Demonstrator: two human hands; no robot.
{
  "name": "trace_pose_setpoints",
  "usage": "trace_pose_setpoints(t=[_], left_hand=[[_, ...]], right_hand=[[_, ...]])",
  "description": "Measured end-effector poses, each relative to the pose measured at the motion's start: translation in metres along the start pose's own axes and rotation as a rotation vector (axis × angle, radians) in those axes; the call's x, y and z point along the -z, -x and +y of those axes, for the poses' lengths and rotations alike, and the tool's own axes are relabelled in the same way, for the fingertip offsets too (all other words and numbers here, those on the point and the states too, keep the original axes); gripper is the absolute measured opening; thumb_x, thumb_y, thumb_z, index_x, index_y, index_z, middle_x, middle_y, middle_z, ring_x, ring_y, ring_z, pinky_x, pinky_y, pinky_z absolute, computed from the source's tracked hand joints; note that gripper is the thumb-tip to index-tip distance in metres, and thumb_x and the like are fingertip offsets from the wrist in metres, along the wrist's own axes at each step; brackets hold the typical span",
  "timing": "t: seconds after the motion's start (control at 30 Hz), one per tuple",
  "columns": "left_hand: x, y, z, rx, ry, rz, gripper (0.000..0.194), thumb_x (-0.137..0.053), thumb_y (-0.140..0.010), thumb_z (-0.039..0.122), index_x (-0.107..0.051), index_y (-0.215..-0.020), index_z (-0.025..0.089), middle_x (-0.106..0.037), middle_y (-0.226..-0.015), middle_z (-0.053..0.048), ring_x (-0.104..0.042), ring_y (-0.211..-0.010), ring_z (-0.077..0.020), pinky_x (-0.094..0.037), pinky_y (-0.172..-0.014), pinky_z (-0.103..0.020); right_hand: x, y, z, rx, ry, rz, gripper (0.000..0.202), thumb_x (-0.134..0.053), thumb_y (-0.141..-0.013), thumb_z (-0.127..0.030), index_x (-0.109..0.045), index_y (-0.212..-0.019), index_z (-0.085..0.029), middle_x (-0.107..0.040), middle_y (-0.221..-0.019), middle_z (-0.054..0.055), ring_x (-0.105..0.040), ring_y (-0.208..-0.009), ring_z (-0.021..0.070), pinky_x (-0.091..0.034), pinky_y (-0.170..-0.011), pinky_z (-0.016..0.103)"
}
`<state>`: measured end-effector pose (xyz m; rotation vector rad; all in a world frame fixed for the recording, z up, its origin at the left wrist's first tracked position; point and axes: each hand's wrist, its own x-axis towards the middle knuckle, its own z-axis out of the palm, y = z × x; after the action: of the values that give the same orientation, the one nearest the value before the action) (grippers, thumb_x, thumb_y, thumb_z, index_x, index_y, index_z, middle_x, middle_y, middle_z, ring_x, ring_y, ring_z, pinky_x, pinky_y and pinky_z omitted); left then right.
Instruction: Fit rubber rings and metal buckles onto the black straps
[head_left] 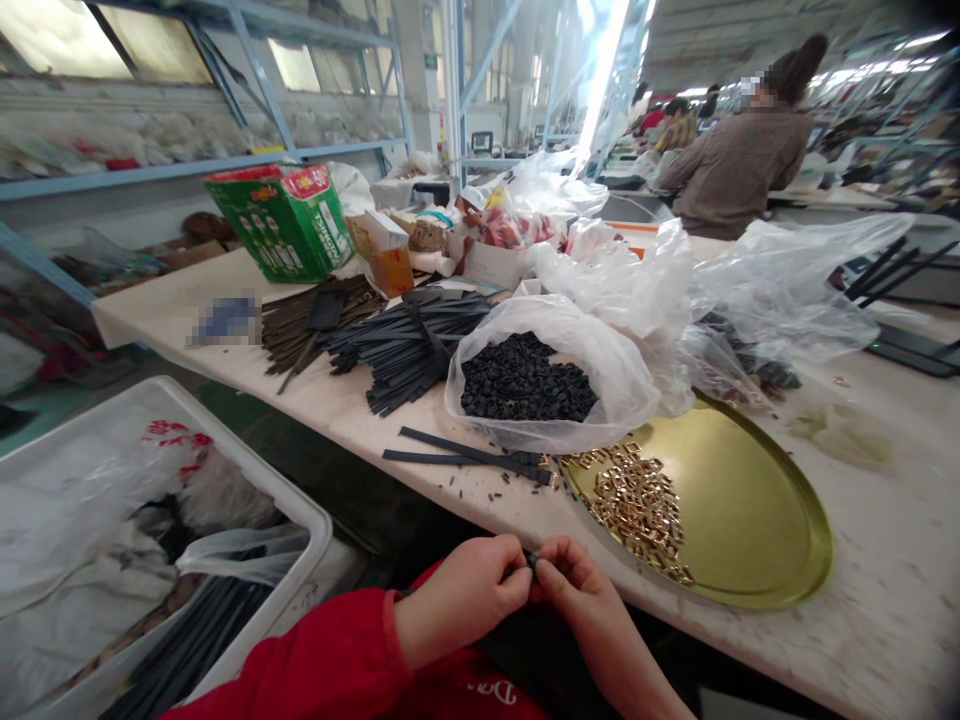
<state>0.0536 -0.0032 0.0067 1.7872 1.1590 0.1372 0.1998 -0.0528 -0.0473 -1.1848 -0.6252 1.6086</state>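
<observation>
My left hand [480, 585] and my right hand [577, 580] meet just below the table's front edge, fingertips pinched together on a small black piece [532, 560]. It looks like strap material; most of it is hidden by my fingers. Beyond my hands, two black straps [450, 447] lie crossed on the table, with gold-coloured metal at their right ends. A clear plastic bag [622, 390] stands open with many small black loops [525, 385] inside. To the right, a gold tray [757, 500] carries a heap of gold-coloured buckles [637, 500].
Bundles of black strips [409, 345] and brownish strips [292, 325] lie farther back, near a green box [281, 225]. A white bin [311, 510] with plastic and black strips stands at left. Plastic bags [795, 280] crowd the back right; a person [739, 150] sits beyond.
</observation>
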Motion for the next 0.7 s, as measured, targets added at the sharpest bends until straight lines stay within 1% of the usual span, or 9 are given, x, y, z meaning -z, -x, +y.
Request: trace_pose_setpoints(t=[0.07,0.1,0.17,0.23,0.33,0.43,0.5,0.6,0.7], left_hand=[[0.001,-0.002,0.001,0.054,0.121,-0.093,0.017,-0.04,-0.079,0.027,-0.05,-0.068,0.017,-0.05,-0.056,0.003,-0.043,-0.046,-0.0094,-0.028,-0.043,-0.019],[0.001,-0.002,0.001,0.079,0.167,-0.13,0.018,-0.039,-0.08,0.029,-0.049,-0.07,0.017,-0.049,-0.056,0.004,-0.043,-0.044,-0.009,-0.028,-0.041,-0.019],[0.002,-0.002,0.0,0.099,0.197,-0.153,0.019,-0.038,-0.08,0.03,-0.049,-0.073,0.017,-0.049,-0.056,0.004,-0.042,-0.041,-0.0083,-0.028,-0.039,-0.018],[0.004,0.0,-0.002,0.078,0.194,-0.156,0.019,-0.037,-0.081,0.029,-0.049,-0.073,0.016,-0.051,-0.058,0.003,-0.045,-0.043,-0.0082,-0.031,-0.04,-0.017],[0.011,0.006,-0.004,0.068,0.19,-0.224,0.019,-0.037,-0.082,0.028,-0.05,-0.075,0.016,-0.054,-0.061,0.002,-0.048,-0.047,-0.0082,-0.035,-0.043,-0.017],[0.018,0.011,-0.004,0.076,0.156,-0.265,0.021,-0.036,-0.083,0.03,-0.051,-0.077,0.017,-0.053,-0.059,0.003,-0.047,-0.045,-0.0081,-0.034,-0.042,-0.017],[0.019,0.012,-0.002,0.053,0.153,-0.251,0.022,-0.034,-0.084,0.029,-0.051,-0.077,0.017,-0.052,-0.058,0.003,-0.046,-0.045,-0.0081,-0.033,-0.042,-0.017],[0.016,0.012,0.0,0.034,0.213,-0.271,0.02,-0.033,-0.084,0.028,-0.049,-0.079,0.016,-0.05,-0.06,0.003,-0.044,-0.044,-0.0079,-0.035,-0.043,-0.018],[0.012,0.01,0.001,0.041,0.317,-0.286,0.025,-0.032,-0.086,0.031,-0.046,-0.1,0.016,-0.048,-0.062,0.004,-0.042,-0.045,-0.0082,-0.033,-0.042,-0.019]], right_hand=[[0.002,0.0,0.001,-0.024,-0.025,-0.024,0.029,-0.074,-0.066,-0.035,-0.061,-0.086,-0.02,-0.056,-0.06,-0.005,-0.05,-0.057,0.0103,-0.038,-0.057,0.022],[0.003,0.001,0.002,-0.04,-0.03,-0.047,0.028,-0.074,-0.067,-0.033,-0.061,-0.088,-0.02,-0.057,-0.062,-0.005,-0.051,-0.058,0.0104,-0.039,-0.058,0.022],[0.004,0.001,0.001,-0.067,-0.019,-0.092,0.021,-0.072,-0.07,-0.031,-0.062,-0.083,-0.018,-0.06,-0.064,-0.003,-0.052,-0.061,0.0104,-0.039,-0.06,0.022],[0.005,0.0,-0.001,-0.085,-0.014,-0.105,0.019,-0.072,-0.07,-0.031,-0.063,-0.079,-0.018,-0.061,-0.064,-0.002,-0.052,-0.062,0.0106,-0.039,-0.06,0.022],[0.01,0.0,-0.009,-0.111,-0.076,-0.043,0.024,-0.075,-0.065,-0.031,-0.063,-0.081,-0.018,-0.06,-0.062,-0.003,-0.052,-0.059,0.0101,-0.039,-0.058,0.021],[0.008,0.001,-0.017,-0.118,-0.182,0.007,0.028,-0.078,-0.061,-0.031,-0.062,-0.082,-0.019,-0.061,-0.065,-0.004,-0.052,-0.058,0.0092,-0.04,-0.058,0.021],[0.001,0.003,-0.017,-0.108,-0.196,-0.026,0.027,-0.077,-0.061,-0.031,-0.062,-0.08,-0.019,-0.06,-0.064,-0.004,-0.051,-0.057,0.0096,-0.039,-0.058,0.022],[-0.013,0.004,-0.009,-0.052,-0.08,-0.051,0.027,-0.077,-0.061,-0.034,-0.062,-0.075,-0.017,-0.056,-0.055,-0.004,-0.049,-0.054,0.0103,-0.037,-0.055,0.022],[-0.02,0.004,-0.001,0.066,0.031,-0.023,0.028,-0.077,-0.06,-0.036,-0.062,-0.074,-0.017,-0.056,-0.056,-0.004,-0.049,-0.053,0.0114,-0.037,-0.054,0.023]])
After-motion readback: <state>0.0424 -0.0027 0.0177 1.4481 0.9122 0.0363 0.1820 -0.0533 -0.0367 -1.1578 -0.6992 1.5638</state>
